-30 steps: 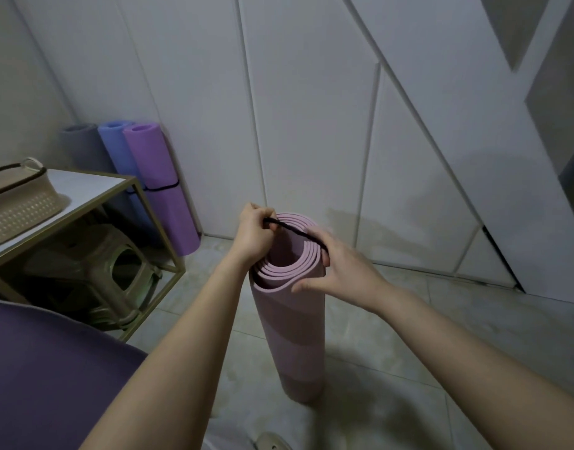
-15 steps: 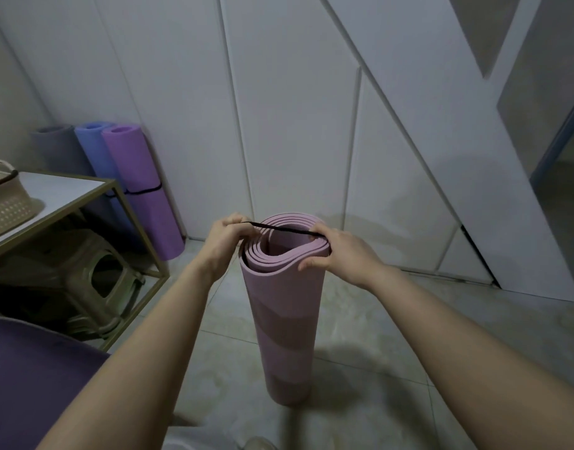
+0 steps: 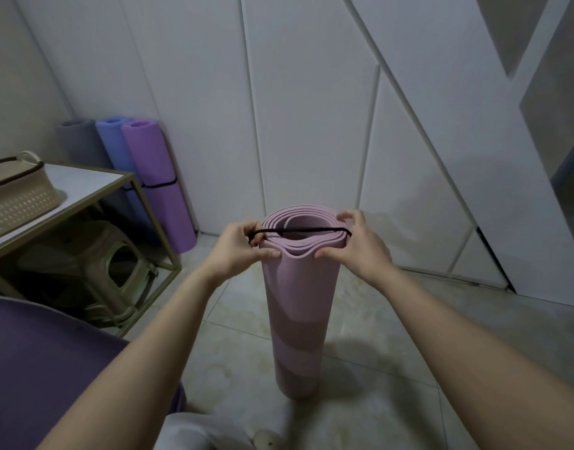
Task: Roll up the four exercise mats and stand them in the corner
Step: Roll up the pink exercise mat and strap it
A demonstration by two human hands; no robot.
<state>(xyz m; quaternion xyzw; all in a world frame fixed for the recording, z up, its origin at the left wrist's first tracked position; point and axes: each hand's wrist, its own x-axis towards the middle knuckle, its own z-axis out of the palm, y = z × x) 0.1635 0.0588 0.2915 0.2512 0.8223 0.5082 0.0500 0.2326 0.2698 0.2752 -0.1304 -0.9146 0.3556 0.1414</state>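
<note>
Here, left hand (image 3: 237, 251) and right hand (image 3: 363, 248) pinched on a black band (image 3: 303, 230) across the upright pink mat (image 3: 298, 303); basket (image 3: 16, 196) contents unseen.

I work from a single view: a wide-angle camera on the person's head, facing forward and down. It sits close above both forearms, which run in from the near edge to the left hand (image 3: 237, 251) and right hand (image 3: 360, 248) at mid-frame, on the black band (image 3: 302, 229) across the upright pink mat (image 3: 298, 303). Farther off it faces the white panelled wall (image 3: 311, 108). The far left corner with three rolled mats (image 3: 149, 164) falls inside the frame.
</note>
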